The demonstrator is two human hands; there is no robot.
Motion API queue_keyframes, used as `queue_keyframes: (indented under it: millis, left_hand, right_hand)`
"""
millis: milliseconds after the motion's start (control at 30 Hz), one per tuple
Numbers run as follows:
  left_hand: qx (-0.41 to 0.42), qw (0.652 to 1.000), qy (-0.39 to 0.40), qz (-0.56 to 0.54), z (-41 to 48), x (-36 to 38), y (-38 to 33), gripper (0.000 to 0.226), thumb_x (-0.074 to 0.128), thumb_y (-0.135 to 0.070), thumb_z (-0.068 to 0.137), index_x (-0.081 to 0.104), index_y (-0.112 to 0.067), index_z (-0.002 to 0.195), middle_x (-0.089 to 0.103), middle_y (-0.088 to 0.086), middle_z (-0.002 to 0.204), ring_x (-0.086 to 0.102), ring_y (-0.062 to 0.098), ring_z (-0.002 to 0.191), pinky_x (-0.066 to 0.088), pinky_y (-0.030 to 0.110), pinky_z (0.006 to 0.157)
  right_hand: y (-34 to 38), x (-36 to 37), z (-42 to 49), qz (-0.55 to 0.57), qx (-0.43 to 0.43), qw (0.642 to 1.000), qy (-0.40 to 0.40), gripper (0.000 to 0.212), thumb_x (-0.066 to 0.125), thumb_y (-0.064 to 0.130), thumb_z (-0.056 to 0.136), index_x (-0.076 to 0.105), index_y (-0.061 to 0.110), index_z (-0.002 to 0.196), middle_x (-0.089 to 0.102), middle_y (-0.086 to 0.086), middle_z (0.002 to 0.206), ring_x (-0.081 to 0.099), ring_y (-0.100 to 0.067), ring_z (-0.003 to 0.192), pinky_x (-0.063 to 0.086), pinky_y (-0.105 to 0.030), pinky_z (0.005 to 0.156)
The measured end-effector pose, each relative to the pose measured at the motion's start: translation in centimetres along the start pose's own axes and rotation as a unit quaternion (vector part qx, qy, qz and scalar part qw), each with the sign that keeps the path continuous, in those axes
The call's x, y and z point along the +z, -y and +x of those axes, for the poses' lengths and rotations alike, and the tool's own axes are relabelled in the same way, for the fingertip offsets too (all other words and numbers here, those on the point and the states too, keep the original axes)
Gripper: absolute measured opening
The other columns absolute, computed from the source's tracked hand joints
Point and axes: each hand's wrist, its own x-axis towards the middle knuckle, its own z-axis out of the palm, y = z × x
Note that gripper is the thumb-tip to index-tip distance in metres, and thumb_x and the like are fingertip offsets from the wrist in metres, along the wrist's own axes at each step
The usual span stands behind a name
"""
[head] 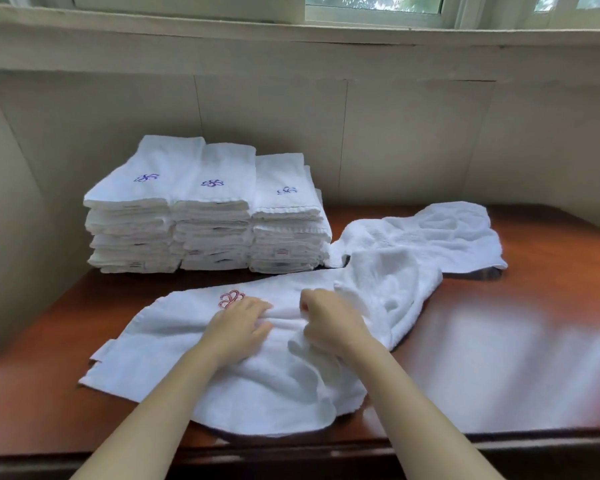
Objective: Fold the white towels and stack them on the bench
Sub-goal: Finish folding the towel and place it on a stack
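Note:
A white towel [174,344] with a red embroidered flower lies spread across the front of the red-brown bench [499,358], its right end bunched up. My left hand [238,327] lies flat on the towel just below the flower, fingers straight. My right hand [329,323] grips a fold of the same towel near its middle, fingers curled into the cloth. Three side-by-side stacks of folded white towels [208,216] with purple flowers stand at the back left. Another loose white towel [430,237] lies crumpled at the back right.
A beige wall and window ledge [291,36] run behind the bench. The bench's front edge [326,448] is close to me. Bare glossy wood shows on the right half of the bench.

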Motion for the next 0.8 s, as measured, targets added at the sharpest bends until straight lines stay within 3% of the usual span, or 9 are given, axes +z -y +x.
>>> queue_keyframes:
  millis: [100,200,300,367,433,567,633,733,800]
  left_hand:
    - [-0.025,0.998,-0.011,0.049,0.4,-0.6,-0.1,0.026,0.042,-0.039,0.098,0.05,-0.024,0.117,0.048,-0.002,0.118,0.043,0.02,0.117,0.036,0.032,0.093]
    - [-0.054,0.99,-0.05,0.119,0.8,-1.3,-0.4,0.018,0.038,-0.035,0.1,0.049,-0.023,0.107,0.052,0.0,0.11,0.05,0.023,0.108,0.034,0.034,0.085]
    - [-0.131,0.958,-0.224,0.118,1.1,-3.0,-0.4,0.017,0.043,-0.011,0.093,0.052,-0.012,0.108,0.055,0.011,0.102,0.056,0.033,0.093,0.032,0.039,0.074]
    - [-0.17,0.929,-0.321,0.065,1.2,-4.2,-0.1,0.023,0.048,0.004,0.084,0.055,-0.003,0.105,0.055,0.021,0.096,0.056,0.039,0.085,0.032,0.044,0.072]
    - [-0.192,0.909,-0.368,0.032,1.1,-5.1,0.8,0.025,0.05,0.009,0.077,0.056,0.0,0.1,0.054,0.026,0.094,0.056,0.042,0.082,0.032,0.045,0.072]
    - [-0.252,0.892,-0.376,0.008,0.3,-5.6,2.2,0.032,0.057,0.011,0.072,0.058,-0.003,0.101,0.052,0.027,0.101,0.049,0.043,0.095,0.033,0.048,0.08]
    - [-0.23,0.909,-0.348,0.001,0.2,-5.5,2.0,0.031,0.056,0.013,0.072,0.059,-0.003,0.098,0.053,0.026,0.103,0.048,0.043,0.097,0.035,0.047,0.079]
    - [-0.152,0.959,-0.226,-0.073,0.9,-5.0,0.1,0.028,0.05,0.009,0.073,0.057,-0.011,0.091,0.056,0.017,0.104,0.053,0.036,0.092,0.04,0.038,0.072]
    - [-0.114,0.989,-0.073,-0.068,1.1,-3.9,-1.9,0.022,0.048,-0.003,0.081,0.055,-0.02,0.092,0.057,0.007,0.108,0.055,0.03,0.095,0.044,0.034,0.077]
  right_hand:
    - [-2.0,-2.1,-0.4,0.069,0.051,0.989,-0.122,0.021,0.049,0.005,0.074,0.04,0.018,0.087,0.049,-0.001,0.086,0.045,-0.023,0.078,0.028,-0.032,0.062]
    - [-5.9,-5.0,-1.4,0.068,0.141,0.951,-0.268,0.021,0.046,-0.002,0.076,0.043,0.017,0.084,0.049,0.002,0.08,0.044,-0.023,0.076,0.026,-0.031,0.056]
    - [-9.7,-7.5,-3.7,0.072,0.203,0.872,-0.44,0.019,0.047,-0.007,0.073,0.049,0.012,0.078,0.05,-0.003,0.078,0.04,-0.024,0.073,0.025,-0.03,0.058]
    - [-11.9,-8.5,-5.5,0.045,0.233,0.826,-0.511,0.018,0.043,-0.01,0.071,0.052,0.005,0.073,0.047,-0.009,0.076,0.04,-0.026,0.07,0.023,-0.029,0.056]
    - [-14.3,-9.5,-7.2,0.024,0.287,0.823,-0.49,0.019,0.039,-0.007,0.073,0.055,0.002,0.073,0.053,-0.018,0.081,0.04,-0.029,0.071,0.026,-0.03,0.058]
    - [-18.9,-10.2,-10.0,-0.016,0.453,0.865,-0.215,0.02,0.044,0.002,0.083,0.06,0.011,0.089,0.059,-0.023,0.11,0.051,-0.036,0.096,0.04,-0.036,0.077]
    - [-19.1,-9.7,-10.5,-0.046,0.474,0.862,-0.173,0.029,0.046,0.005,0.085,0.059,0.01,0.111,0.053,-0.023,0.12,0.047,-0.04,0.112,0.039,-0.039,0.087]
    - [-17.4,-9.4,-9.3,-0.028,0.445,0.868,-0.218,0.041,0.048,0.004,0.084,0.054,0.012,0.123,0.05,-0.022,0.125,0.044,-0.041,0.115,0.04,-0.039,0.091]
    - [-15.3,-8.9,-7.7,-0.002,0.374,0.902,-0.216,0.041,0.047,0.001,0.082,0.061,0.013,0.119,0.058,-0.019,0.123,0.051,-0.038,0.114,0.042,-0.037,0.091]
